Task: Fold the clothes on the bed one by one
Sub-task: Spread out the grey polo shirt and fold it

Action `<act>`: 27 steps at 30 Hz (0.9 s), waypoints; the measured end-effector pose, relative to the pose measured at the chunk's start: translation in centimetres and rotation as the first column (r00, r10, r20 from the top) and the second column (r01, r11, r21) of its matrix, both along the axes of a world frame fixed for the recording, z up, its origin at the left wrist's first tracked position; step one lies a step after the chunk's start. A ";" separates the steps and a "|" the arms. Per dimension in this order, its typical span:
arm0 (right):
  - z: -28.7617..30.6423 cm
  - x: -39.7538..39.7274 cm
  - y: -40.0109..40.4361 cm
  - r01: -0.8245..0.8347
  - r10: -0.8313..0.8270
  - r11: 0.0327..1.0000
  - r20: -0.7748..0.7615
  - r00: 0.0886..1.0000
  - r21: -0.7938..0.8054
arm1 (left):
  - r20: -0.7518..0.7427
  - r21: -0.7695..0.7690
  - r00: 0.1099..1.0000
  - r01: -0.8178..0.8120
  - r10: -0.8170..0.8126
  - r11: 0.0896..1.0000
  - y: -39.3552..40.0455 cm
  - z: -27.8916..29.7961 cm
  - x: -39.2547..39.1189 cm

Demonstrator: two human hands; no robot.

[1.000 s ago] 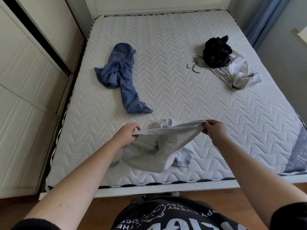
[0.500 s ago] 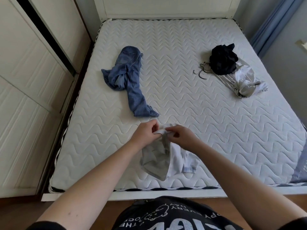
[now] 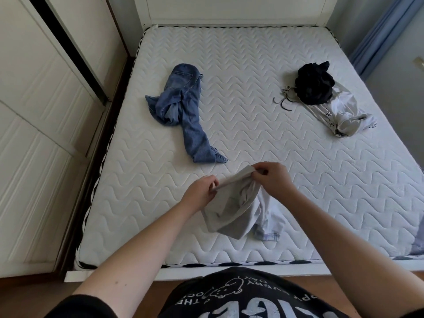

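We held a grey garment (image 3: 231, 210) over the near edge of the bed (image 3: 263, 143), gripped at its upper hem with both hands. Our left hand (image 3: 200, 193) pinched the hem at its left end, fingers curled round the cloth; our right hand (image 3: 273, 180) pinched the same hem a little farther and to the right, thumb and fingers closed on the fabric. The hands were close together, with a short taut strip of hem between them. The rest of the garment hung in loose folds below the hands, its lower part resting on the mattress near the bed's near edge, with a paler piece of cloth (image 3: 269, 223) showing just to its right.

Farther off, on the left half of the bed, the jeans (image 3: 183, 111) lay crumpled, one leg trailing toward us and ending just beyond our hands. At the far right a black garment (image 3: 314, 84) sat bunched on top of a white garment (image 3: 339, 115), touching it, and some hangers (image 3: 283, 101) lay just left of that pile. A white wardrobe (image 3: 34, 134) stood along the left side of the bed, and a blue curtain (image 3: 380, 35) hung at the far right.
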State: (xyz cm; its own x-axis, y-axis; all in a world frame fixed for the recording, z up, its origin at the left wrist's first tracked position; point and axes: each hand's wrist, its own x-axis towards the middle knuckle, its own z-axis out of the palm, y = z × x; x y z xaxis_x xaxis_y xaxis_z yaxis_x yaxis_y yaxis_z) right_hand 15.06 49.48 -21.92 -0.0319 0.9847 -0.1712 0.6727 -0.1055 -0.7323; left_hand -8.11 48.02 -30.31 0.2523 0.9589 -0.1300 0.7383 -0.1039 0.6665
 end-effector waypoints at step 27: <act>-0.3 4.9 1.0 0.157 -0.172 0.976 -0.097 0.980 -0.148 | 0.239 -0.214 0.880 -0.364 0.410 0.906 3.5 -1.0 -7.5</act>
State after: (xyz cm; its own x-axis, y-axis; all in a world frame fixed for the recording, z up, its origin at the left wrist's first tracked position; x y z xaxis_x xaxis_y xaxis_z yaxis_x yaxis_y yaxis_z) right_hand 20.00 50.44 -22.22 0.1025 0.9447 -0.3115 0.5547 -0.3142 -0.7704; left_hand -15.62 51.52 -31.28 -0.0877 0.9594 -0.2679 0.4849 0.2760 0.8299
